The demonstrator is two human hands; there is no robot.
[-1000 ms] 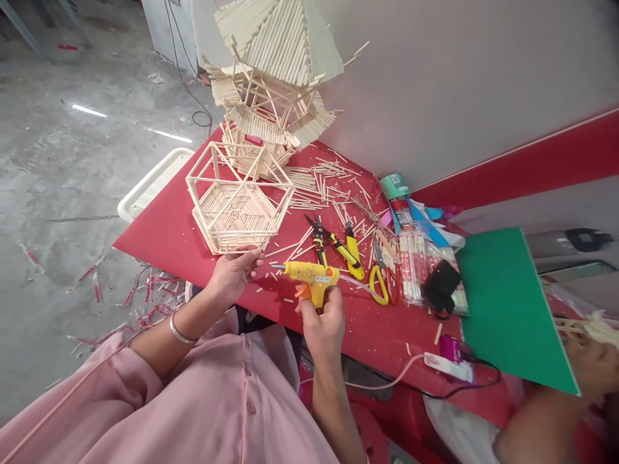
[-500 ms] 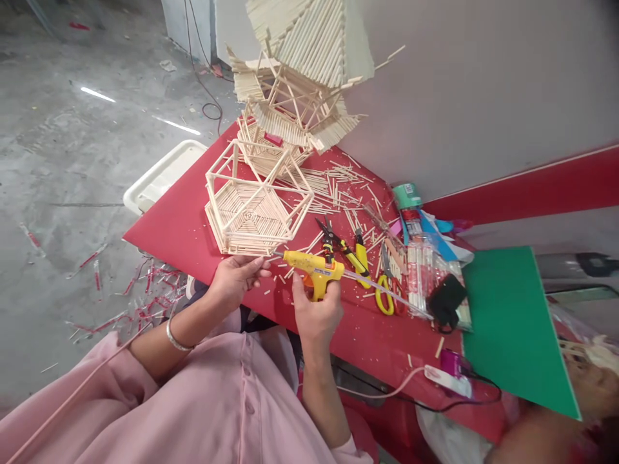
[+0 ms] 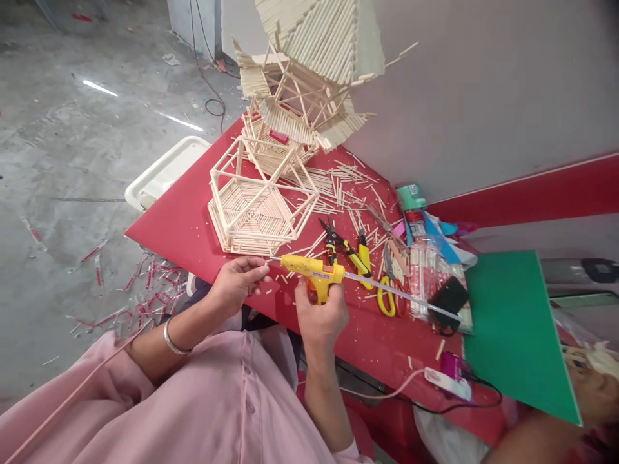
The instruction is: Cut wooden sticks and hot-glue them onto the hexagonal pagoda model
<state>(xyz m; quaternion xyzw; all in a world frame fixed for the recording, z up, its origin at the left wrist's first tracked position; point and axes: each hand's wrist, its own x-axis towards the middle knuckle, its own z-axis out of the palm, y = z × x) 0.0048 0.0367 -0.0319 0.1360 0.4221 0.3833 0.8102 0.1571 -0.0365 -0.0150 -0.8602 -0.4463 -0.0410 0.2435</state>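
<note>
My right hand [image 3: 323,312] is wrapped round the handle of a yellow hot glue gun [image 3: 309,265], which points left. A long clear glue stick [image 3: 401,293] trails from its back end. My left hand [image 3: 242,280] pinches a short wooden stick [image 3: 266,263], its tip right at the gun's nozzle; the fingers hide most of it. Just beyond both hands sits a hexagonal frame of wooden sticks [image 3: 254,216] with a patterned stick floor. Behind it stands a taller stick model [image 3: 309,90] with slanted, layered roofs.
Loose sticks [image 3: 343,183] litter the red table [image 3: 169,225]. To the right lie pliers [image 3: 330,241], a yellow-handled cutter [image 3: 363,248], scissors [image 3: 385,298], packets of sticks [image 3: 422,264] and a green board [image 3: 512,322]. Another person [image 3: 532,438] is at the lower right. Wrappers [image 3: 149,290] cover the floor.
The glue gun has shifted slightly right and down, its glue stick swinging with it. My left hand stays close to the nozzle. The whole view has moved a little.
</note>
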